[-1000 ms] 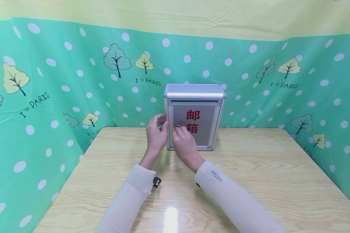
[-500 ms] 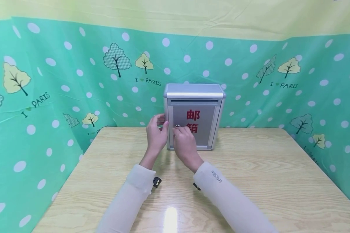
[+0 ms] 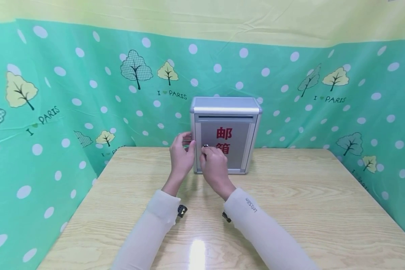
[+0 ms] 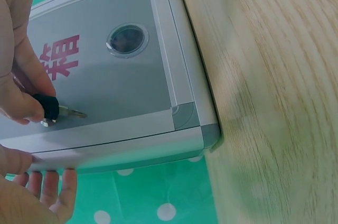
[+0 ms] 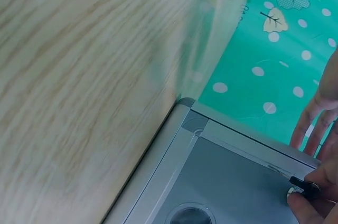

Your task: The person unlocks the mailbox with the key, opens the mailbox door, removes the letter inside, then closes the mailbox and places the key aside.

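Observation:
A grey metal mailbox (image 3: pixel 226 108) with red characters stands upright at the back of the table. My right hand (image 3: pixel 214 165) is at the left part of its front panel. Between thumb and fingers it pinches a black-headed key (image 4: pixel 48 106) at the lock, which the fingers mostly hide. A second, metal key (image 4: pixel 74 112) dangles beside it. My left hand (image 3: pixel 182 155) touches the mailbox's left side, thumb by the front edge and fingers loosely extended along the side, as the right wrist view also shows with the left fingers (image 5: pixel 317 123).
The wooden table (image 3: pixel 290 210) extends around the mailbox. Close behind it hangs a green dotted curtain (image 3: pixel 155 123) with printed trees. A round window (image 4: pixel 127 40) sits low on the front panel, and a narrow slot (image 3: pixel 225 117) runs near its top.
My right hand has turned slightly at the key, its thumb now showing more apart from the fingers. The left hand and mailbox keep their places.

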`<state>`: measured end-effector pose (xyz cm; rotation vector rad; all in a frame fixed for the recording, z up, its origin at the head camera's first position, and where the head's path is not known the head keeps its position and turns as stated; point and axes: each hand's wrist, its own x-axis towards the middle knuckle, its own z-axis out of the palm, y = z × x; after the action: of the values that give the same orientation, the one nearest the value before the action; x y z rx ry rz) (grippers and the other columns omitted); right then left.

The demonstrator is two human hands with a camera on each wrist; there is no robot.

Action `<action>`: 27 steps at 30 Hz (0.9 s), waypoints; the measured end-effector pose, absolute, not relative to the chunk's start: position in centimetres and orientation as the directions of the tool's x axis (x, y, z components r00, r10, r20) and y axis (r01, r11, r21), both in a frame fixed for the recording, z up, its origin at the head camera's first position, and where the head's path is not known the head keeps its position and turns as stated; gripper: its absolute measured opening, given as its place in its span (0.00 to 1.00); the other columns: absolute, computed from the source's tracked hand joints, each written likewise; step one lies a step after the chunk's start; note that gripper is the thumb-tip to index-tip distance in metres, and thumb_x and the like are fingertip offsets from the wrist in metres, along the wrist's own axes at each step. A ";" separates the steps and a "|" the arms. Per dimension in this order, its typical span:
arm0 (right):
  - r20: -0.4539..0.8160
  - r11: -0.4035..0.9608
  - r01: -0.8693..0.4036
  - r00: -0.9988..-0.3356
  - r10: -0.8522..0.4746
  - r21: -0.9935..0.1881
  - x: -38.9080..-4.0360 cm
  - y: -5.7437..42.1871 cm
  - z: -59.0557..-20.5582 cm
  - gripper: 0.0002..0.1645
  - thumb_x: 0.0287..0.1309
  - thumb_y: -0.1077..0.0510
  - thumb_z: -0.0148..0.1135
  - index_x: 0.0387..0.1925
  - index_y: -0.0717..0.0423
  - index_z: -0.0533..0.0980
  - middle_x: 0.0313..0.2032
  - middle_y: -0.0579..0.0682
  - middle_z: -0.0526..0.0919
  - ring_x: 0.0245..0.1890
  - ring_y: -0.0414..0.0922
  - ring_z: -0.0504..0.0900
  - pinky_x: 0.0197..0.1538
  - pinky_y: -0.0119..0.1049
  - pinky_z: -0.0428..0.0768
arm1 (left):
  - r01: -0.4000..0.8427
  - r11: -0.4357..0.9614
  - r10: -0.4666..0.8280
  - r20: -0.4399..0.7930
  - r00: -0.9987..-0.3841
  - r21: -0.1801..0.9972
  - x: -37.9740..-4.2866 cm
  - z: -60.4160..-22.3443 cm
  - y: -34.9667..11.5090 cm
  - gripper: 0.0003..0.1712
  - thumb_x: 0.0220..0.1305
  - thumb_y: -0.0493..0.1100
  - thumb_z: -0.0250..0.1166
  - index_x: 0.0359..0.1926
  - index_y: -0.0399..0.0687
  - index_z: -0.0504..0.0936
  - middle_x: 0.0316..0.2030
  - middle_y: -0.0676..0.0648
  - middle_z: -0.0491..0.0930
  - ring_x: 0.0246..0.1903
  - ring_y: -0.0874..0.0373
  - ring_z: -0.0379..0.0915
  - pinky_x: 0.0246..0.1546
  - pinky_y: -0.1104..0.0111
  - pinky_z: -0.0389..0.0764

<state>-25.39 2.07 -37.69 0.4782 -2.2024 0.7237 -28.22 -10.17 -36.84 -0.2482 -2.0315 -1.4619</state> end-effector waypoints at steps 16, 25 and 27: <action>0.695 0.587 -0.536 -0.716 0.063 -0.606 -25.7 2.2 -37.7 0.06 0.59 0.69 0.69 0.39 0.67 0.85 0.37 0.61 0.89 0.33 0.49 0.89 0.36 0.29 0.88 | 0.497 0.371 -0.191 0.588 -0.786 0.785 -28.2 -36.9 -10.2 0.17 0.71 0.33 0.63 0.59 0.35 0.77 0.49 0.38 0.80 0.47 0.45 0.82 0.46 0.59 0.88; 0.507 0.376 -0.421 -0.845 0.167 -0.825 -25.6 2.3 -37.2 0.07 0.59 0.67 0.71 0.40 0.65 0.86 0.35 0.59 0.89 0.30 0.47 0.89 0.32 0.29 0.88 | 0.488 0.365 -0.196 0.578 -0.792 0.793 -28.1 -36.8 -10.2 0.18 0.71 0.33 0.64 0.59 0.36 0.77 0.50 0.39 0.80 0.47 0.46 0.81 0.46 0.61 0.88; 0.506 0.382 -0.418 -0.847 0.165 -0.824 -25.6 2.4 -37.2 0.07 0.59 0.66 0.71 0.40 0.65 0.86 0.35 0.59 0.89 0.31 0.47 0.89 0.33 0.29 0.88 | 0.488 0.367 -0.195 0.578 -0.792 0.792 -28.1 -36.9 -10.2 0.18 0.71 0.33 0.64 0.59 0.36 0.77 0.50 0.40 0.80 0.47 0.47 0.81 0.46 0.62 0.88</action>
<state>-25.58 2.39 -37.19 0.2169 -2.1284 1.4867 -28.12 -10.20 -36.86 -0.2521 -2.0282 -1.4664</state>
